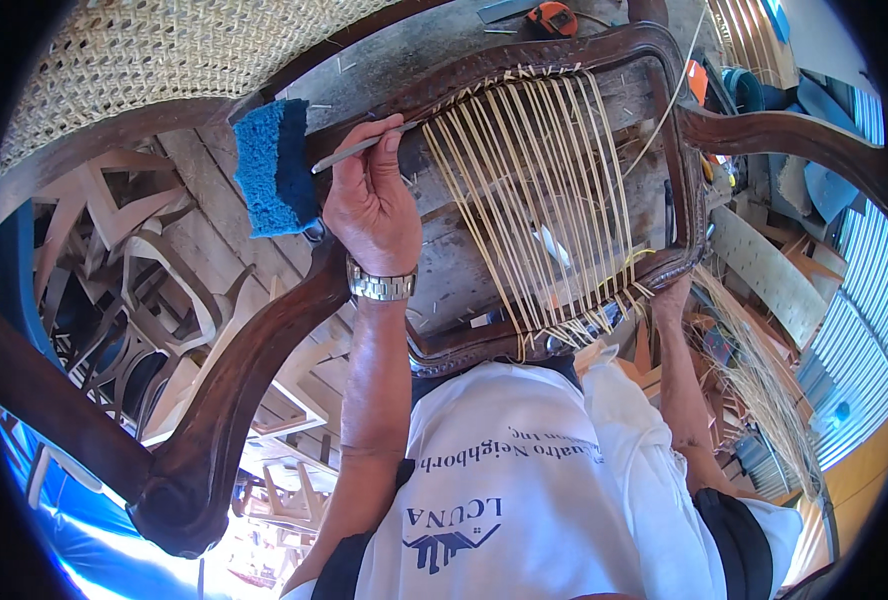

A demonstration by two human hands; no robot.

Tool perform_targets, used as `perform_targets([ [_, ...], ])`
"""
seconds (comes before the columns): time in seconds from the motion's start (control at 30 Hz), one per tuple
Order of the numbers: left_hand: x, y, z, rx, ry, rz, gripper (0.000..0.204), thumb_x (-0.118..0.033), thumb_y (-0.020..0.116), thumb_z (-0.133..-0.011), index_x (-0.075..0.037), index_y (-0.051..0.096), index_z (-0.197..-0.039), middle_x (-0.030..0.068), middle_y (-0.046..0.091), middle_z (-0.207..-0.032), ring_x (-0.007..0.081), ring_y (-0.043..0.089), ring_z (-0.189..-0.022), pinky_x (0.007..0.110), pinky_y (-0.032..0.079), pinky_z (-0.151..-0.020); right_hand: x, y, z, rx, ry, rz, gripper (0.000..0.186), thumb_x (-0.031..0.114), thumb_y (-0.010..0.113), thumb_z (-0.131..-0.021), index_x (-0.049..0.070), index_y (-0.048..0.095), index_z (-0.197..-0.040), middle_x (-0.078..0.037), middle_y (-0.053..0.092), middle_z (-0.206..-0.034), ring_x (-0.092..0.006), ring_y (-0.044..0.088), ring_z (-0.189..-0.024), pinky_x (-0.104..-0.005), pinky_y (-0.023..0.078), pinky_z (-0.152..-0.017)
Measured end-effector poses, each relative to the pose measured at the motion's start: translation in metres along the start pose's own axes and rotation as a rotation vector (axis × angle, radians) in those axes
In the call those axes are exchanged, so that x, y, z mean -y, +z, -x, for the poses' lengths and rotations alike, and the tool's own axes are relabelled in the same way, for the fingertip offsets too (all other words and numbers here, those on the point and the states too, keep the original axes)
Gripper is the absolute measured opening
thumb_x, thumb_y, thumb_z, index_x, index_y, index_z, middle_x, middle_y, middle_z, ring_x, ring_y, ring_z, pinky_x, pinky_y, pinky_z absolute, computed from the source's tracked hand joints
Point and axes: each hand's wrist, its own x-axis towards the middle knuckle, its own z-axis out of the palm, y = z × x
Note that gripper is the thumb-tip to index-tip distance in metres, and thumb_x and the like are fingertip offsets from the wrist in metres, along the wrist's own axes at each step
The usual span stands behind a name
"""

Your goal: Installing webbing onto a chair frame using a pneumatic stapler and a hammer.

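Note:
My left hand, with a metal watch at its wrist, grips a slim grey rod-shaped tool between thumb and fingers. The tool's tip reaches the upper left of a dark carved wooden chair frame. Many pale cane strands run side by side across the frame's opening, their loose ends sticking out at the near rail. My right hand is at the frame's near right corner; its fingers are hidden by the wood. Beside my left hand, a blue fuzzy cloth hangs over the frame.
A finished woven cane panel fills the upper left. Curved chair legs extend left and right of the frame. An orange-black tape measure lies at the far side. Wooden chair parts pile up at left; loose cane lies at right.

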Motion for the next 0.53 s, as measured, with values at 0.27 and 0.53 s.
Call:
perform_targets([
  [0.27, -0.009, 0.004, -0.001, 0.033, 0.038, 0.0, 0.009, -0.004, 0.061, -0.098, -0.003, 0.065, -0.106, 0.0085, 0.074, -0.104, 0.012, 0.067, -0.096, 0.025, 0.052, -0.086, 0.024, 0.008, 0.058, -0.236, -0.034, 0.663, 0.027, 0.027, 0.061, -0.1, 0.001, 0.056, -0.096, -0.006, 0.052, -0.071, -0.0134, 0.047, -0.067, -0.0321, 0.042, -0.062],
  [0.53, 0.003, 0.009, 0.003, 0.052, 0.124, -0.14, 0.013, 0.0, 0.061, -0.096, -0.006, 0.067, -0.106, 0.0093, 0.074, -0.103, 0.0168, 0.07, -0.093, 0.028, 0.055, -0.084, 0.008, -0.015, 0.103, -0.313, 0.093, 0.664, 0.039, 0.032, 0.063, -0.099, 0.001, 0.05, -0.079, -0.003, 0.046, -0.06, -0.0129, 0.041, -0.058, -0.0333, 0.038, -0.053],
])
